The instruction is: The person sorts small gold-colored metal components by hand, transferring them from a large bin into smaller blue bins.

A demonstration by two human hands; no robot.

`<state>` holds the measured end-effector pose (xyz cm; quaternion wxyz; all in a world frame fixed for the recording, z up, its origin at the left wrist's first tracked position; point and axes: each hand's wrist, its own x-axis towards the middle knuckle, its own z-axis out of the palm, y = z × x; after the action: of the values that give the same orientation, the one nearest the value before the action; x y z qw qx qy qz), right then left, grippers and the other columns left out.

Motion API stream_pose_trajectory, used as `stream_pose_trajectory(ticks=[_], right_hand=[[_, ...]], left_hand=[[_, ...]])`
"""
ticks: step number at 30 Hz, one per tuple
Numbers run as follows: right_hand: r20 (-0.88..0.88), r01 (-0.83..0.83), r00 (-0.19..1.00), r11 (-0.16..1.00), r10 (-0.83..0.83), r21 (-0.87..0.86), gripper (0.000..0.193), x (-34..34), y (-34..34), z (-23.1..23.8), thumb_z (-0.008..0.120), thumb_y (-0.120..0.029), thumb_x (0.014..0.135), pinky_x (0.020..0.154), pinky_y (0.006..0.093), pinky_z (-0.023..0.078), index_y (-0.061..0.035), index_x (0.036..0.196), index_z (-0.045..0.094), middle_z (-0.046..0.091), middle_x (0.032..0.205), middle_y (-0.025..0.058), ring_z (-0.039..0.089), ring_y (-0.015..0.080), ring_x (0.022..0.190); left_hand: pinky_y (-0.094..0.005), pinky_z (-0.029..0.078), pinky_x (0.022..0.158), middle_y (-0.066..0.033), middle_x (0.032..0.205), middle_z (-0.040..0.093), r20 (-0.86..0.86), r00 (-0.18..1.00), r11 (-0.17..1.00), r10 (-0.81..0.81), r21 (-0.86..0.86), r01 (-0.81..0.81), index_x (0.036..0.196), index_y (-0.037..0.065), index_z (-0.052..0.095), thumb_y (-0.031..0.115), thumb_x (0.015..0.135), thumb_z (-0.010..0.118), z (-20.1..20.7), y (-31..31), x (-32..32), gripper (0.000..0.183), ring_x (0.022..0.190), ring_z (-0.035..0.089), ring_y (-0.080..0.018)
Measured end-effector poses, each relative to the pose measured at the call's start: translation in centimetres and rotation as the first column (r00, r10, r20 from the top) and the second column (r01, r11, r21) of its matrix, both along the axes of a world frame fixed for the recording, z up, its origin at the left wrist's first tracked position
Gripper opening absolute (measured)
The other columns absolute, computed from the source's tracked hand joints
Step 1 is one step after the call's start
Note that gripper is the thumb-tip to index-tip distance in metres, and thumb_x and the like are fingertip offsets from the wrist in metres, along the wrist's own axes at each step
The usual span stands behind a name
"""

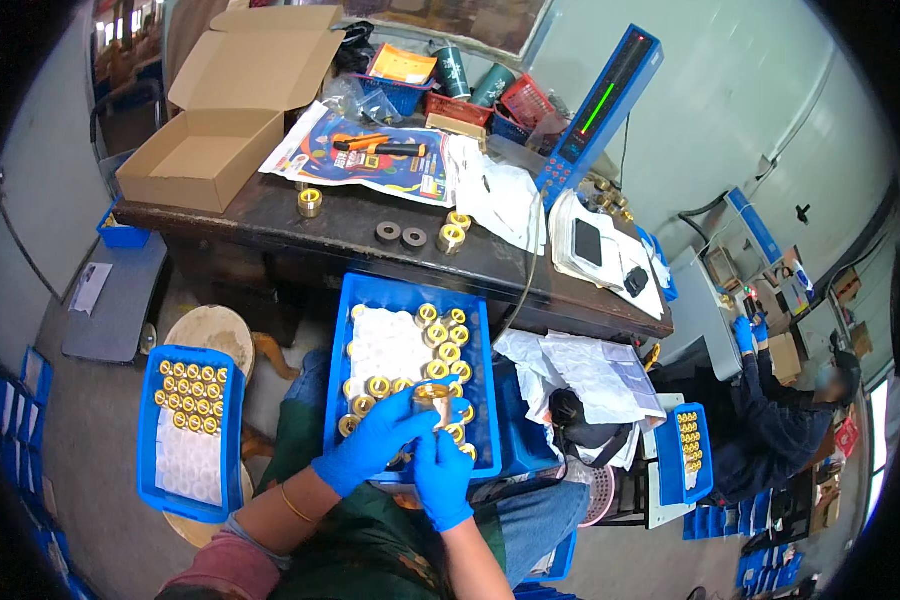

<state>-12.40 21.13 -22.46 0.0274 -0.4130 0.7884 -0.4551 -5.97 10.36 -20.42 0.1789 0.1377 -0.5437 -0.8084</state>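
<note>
My left hand (370,446), in a blue glove, grips a short brass-coloured metal ring (433,394) from its left side. My right hand (444,482), gloved the same, has its fingers closed on the ring's lower right side. Both hands are over the near part of a blue crate (338,345) at my lap. Inside it, several similar rings (449,352) stand around a white sheet (385,340) marked with round dents. My hands hide part of the crate's near end.
On the dark desk (345,240) lie loose rings (310,203), two dark grey rings (388,232), an open cardboard box (205,160) and a blue gauge column (600,110). Another blue crate (188,352) of rings sits on a stool at left. A co-worker (785,420) sits at right.
</note>
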Motion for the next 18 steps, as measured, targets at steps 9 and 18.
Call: stream_pose_trajectory(ticks=[9, 18], right_hand=[[0.048, -0.006, 0.999, 0.995, 0.001, 0.102, 0.017, 1.1, -0.7, -0.3, 0.052, -0.016, 0.083, 0.043, 0.0371, 0.041, -0.0003, 0.079, 0.057, 0.057, 0.061, 0.0198, 0.057, 0.0297, 0.050], [-0.174, -0.149, 0.968, 0.971, 0.182, 0.187, 0.025, -1.2, -0.6, -1.7, 0.052, -0.021, 0.083, 0.046, 0.0391, 0.042, -0.0001, 0.071, 0.057, 0.056, 0.060, 0.0188, 0.056, 0.0275, 0.050]], left_hand=[[-0.0308, 0.039, 0.091, -0.0137, 0.122, 0.042, -0.065, 0.987, 0.989, 0.148, 0.013, -0.147, 0.125, -0.001, 0.036, 0.006, 0.073, 0.064, 0.4, 0.0, 0.5, 0.059, 0.110, 0.043, -0.0190], [-0.0270, 0.043, 0.083, -0.0095, 0.105, 0.053, -0.009, 0.747, 0.713, 0.665, -0.289, -0.639, 0.111, 0.001, 0.045, 0.006, 0.075, 0.062, -2.3, -7.3, 8.7, 0.039, 0.094, 0.052, -0.0146]])
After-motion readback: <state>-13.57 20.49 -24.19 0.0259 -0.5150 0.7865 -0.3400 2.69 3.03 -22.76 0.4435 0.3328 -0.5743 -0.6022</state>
